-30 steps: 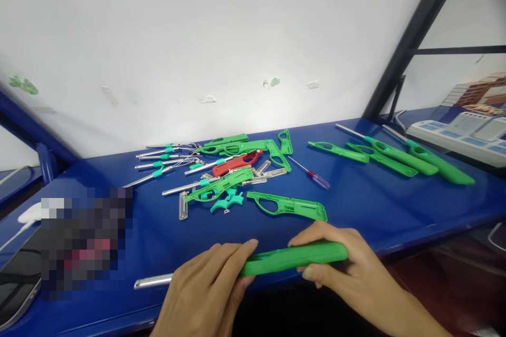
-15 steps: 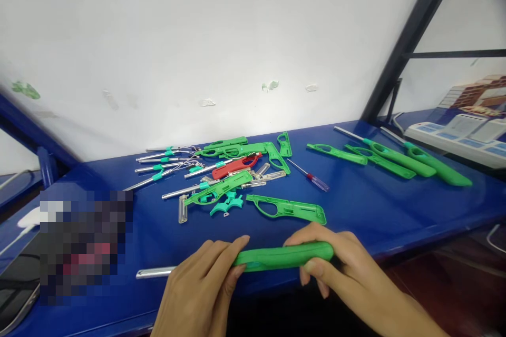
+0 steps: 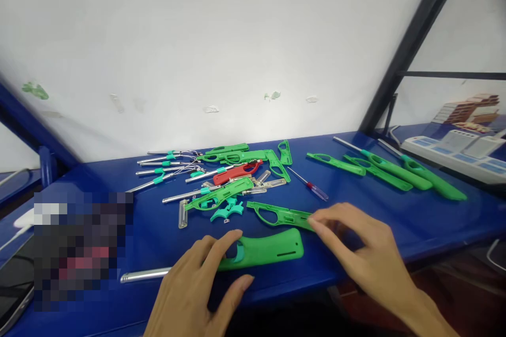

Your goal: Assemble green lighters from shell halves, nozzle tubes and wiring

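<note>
A gas lighter with a green handle (image 3: 272,249), a teal trigger (image 3: 239,253) and a metal tube (image 3: 144,275) lies near the table's front edge. My left hand (image 3: 197,276) rests over its trigger end, fingers on the handle and thumb spread away from it. With thumb and forefinger, my right hand (image 3: 356,245) pinches the right end of an open green lighter shell half (image 3: 282,216). That shell half lies just behind the lighter, and its end is hidden under my fingertips.
Behind lie a red lighter body (image 3: 237,172), teal triggers (image 3: 227,211), clear fuel tanks (image 3: 182,214) and metal tubes with wires (image 3: 158,171). A screwdriver (image 3: 316,190) is right of them. Green lighters (image 3: 432,179) and shell halves (image 3: 336,163) lie farther right. A blurred patch (image 3: 83,253) covers the left.
The lighter was in both hands; now it lies on the table, its handle turned broad side up. My right hand has left it and moved to the shell half. My left thumb has spread away.
</note>
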Available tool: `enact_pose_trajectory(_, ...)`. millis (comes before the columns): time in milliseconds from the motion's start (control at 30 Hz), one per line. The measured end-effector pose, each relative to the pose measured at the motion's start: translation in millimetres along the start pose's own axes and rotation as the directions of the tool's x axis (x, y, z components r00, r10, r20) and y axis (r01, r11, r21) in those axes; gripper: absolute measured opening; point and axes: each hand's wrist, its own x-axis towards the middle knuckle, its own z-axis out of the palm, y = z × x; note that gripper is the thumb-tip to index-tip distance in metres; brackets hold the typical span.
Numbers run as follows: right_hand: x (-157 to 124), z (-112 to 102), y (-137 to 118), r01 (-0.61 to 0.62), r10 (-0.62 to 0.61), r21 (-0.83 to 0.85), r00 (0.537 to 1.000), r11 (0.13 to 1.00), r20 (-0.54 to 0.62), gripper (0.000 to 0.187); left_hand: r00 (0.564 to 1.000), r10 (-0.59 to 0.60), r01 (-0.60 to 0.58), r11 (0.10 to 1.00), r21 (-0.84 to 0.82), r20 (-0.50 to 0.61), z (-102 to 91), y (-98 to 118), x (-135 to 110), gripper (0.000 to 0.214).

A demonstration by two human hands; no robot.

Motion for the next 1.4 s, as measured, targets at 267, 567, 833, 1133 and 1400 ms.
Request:
enact_pose_trajectory(267,15.0,0.6,33.0,0.239,-0.202,-0.214,0.962,0.947,0.183,0.018,1.0,0.003,-0.003,1.0,-0.02,0.02,8.8,0.2,1.3,0.043)
enact_pose_trajectory(567,80.8,29.2,-18.8,0.544,-0.438,-0.114,0.768,0.831,0.468,0.016,0.998,0.061,-0.061,0.998,0.021,0.028,9.4,0.8,-0.9,0.04)
enact_pose_trajectory(833,123.5,81.7,-44.8,0.693,-0.479,-0.062,0.557,0.718,0.678,0.022,0.996,0.085,-0.086,0.995,0.04,0.035,11.0,-0.2,2.3,0.04)
enact_pose_trajectory(1133,120.7,74.1,-39.0,0.66,-0.425,-0.104,0.587,0.744,0.689,0.016,0.996,0.087,-0.088,0.995,0.041,0.032,10.1,1.9,2.7,0.041)
enact_pose_trajectory(1400,121.3,77.4,-45.7,0.66,-0.426,-0.118,0.6,0.742,0.677,0.024,0.996,0.086,-0.087,0.996,0.035,0.034,9.7,4.0,2.0,0.043)
